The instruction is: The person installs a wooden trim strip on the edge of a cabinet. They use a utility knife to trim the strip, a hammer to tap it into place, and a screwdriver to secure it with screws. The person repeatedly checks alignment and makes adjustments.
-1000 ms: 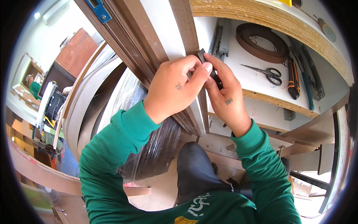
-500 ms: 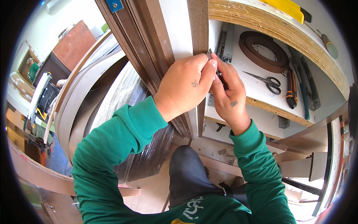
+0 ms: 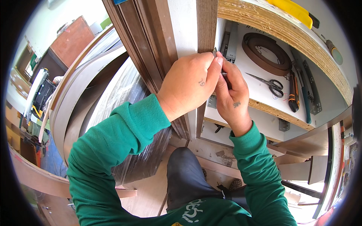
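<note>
My left hand (image 3: 190,83) and my right hand (image 3: 235,100) meet in front of a brown wooden strip (image 3: 206,26) at the cabinet's front edge. Fingers of both are closed round a small, narrow metal piece (image 3: 215,52), whose grey tip pokes up above the thumbs. Something dark shows between the right hand's fingers; most of what is held is hidden, so its exact kind is unclear. On the white shelf just to the right lie a coil of brown edge banding (image 3: 247,51), black-handled scissors (image 3: 276,90) and an orange-and-black utility knife (image 3: 293,96).
A metal drawer runner (image 3: 232,47) lies inside the cabinet. On the top board (image 3: 249,18) sit a yellow-handled tool (image 3: 292,11) and a screwdriver (image 3: 333,51). Brown moulded trim (image 3: 145,45) stands left of my hands, beside curved panels (image 3: 66,109) and plastic-wrapped boards (image 3: 141,162).
The view has shifted slightly, with the trim and cabinet edge now a little further right. My hands remain together on the small metal piece, which still points upward.
</note>
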`<state>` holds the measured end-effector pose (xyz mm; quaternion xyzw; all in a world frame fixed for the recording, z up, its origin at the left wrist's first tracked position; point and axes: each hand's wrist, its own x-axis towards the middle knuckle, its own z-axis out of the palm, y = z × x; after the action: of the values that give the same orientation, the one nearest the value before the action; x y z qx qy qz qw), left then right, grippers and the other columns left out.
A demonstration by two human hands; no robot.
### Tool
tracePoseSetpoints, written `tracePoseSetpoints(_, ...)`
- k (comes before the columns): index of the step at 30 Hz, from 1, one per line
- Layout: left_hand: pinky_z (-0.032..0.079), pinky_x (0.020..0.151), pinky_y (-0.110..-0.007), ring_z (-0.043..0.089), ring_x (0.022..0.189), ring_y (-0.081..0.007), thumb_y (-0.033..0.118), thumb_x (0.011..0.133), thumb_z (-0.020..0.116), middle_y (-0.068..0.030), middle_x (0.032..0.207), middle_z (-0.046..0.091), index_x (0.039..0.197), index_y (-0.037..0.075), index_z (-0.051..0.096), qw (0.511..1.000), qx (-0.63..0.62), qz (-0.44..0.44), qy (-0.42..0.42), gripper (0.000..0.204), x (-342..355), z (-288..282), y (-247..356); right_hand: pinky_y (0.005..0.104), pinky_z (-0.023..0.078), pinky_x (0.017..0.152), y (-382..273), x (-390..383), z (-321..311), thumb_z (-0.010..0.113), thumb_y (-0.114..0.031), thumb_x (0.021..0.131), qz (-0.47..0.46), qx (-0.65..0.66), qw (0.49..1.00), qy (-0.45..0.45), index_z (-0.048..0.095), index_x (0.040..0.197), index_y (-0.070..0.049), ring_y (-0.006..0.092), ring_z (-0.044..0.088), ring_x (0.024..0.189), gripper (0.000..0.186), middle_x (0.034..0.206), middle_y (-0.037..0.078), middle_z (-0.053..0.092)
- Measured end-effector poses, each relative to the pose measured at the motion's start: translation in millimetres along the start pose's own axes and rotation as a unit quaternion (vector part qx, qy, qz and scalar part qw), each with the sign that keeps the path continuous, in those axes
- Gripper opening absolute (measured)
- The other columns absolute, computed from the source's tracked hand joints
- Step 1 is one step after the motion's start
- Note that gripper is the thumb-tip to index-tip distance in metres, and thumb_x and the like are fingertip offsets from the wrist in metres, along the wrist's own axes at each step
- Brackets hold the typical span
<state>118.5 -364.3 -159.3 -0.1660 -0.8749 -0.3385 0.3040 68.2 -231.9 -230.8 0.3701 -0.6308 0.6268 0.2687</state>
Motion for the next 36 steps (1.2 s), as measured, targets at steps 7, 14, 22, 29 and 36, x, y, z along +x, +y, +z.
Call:
tracePoseSetpoints(7,0.052,0.059,-0.05,0.064,0.064,-0.0427,0.022,0.105,0.055,-0.0217,0.068,0.064,0.079,0.0,0.06,1.0,0.023,0.0,0.007,0.035,3.4,0.4,1.4,0.0353,0.054,0.085,1.1,0.2,3.6,0.065,0.0,0.097,0.022,0.007,1.0,0.009,0.063,0.133,0.004,0.0286,0.068,0.093,0.036,0.105,0.018,0.068)
tracePoseSetpoints(14,0.053,0.059,-0.05,0.064,0.063,-0.0432,0.022,0.105,0.055,-0.023,0.067,0.064,0.08,0.0,0.062,0.999,0.016,-0.033,0.001,0.034,5.7,-0.9,5.5,0.0355,0.054,0.086,1.1,0.6,5.2,0.065,0.001,0.097,0.055,0.017,0.998,0.015,0.063,0.134,0.004,0.0292,0.068,0.095,0.037,0.108,0.019,0.069)
tracePoseSetpoints(22,0.043,0.053,-0.043,0.055,0.055,-0.0399,0.019,0.104,0.06,-0.0238,0.065,0.055,0.079,-0.002,0.058,0.999,0.031,-0.006,0.022,0.033,-0.5,-2.9,9.0,0.0348,0.054,0.085,-3.1,3.2,-0.5,0.066,0.001,0.096,-0.01,-0.005,1.0,0.001,0.064,0.133,0.004,0.0278,0.068,0.092,0.037,0.103,0.017,0.068)
tracePoseSetpoints(29,0.044,0.053,-0.044,0.057,0.057,-0.0421,0.019,0.104,0.06,-0.0241,0.065,0.056,0.077,-0.002,0.058,0.997,0.043,0.04,0.044,0.034,3.4,-0.1,1.4,0.0345,0.054,0.085,-2.4,3.0,2.0,0.066,0.001,0.097,0.003,0.007,1.0,0.007,0.063,0.134,0.004,0.027,0.068,0.092,0.037,0.104,0.018,0.068)
tracePoseSetpoints(36,0.043,0.053,-0.045,0.055,0.057,-0.0435,0.021,0.105,0.059,-0.0245,0.063,0.054,0.077,-0.002,0.058,0.999,0.03,0.009,0.033,0.036,7.8,-0.7,3.2,0.0354,0.055,0.087,-1.5,5.6,5.1,0.065,0.0,0.098,0.032,0.01,0.999,0.013,0.063,0.133,0.005,0.0281,0.069,0.096,0.035,0.107,0.02,0.069)
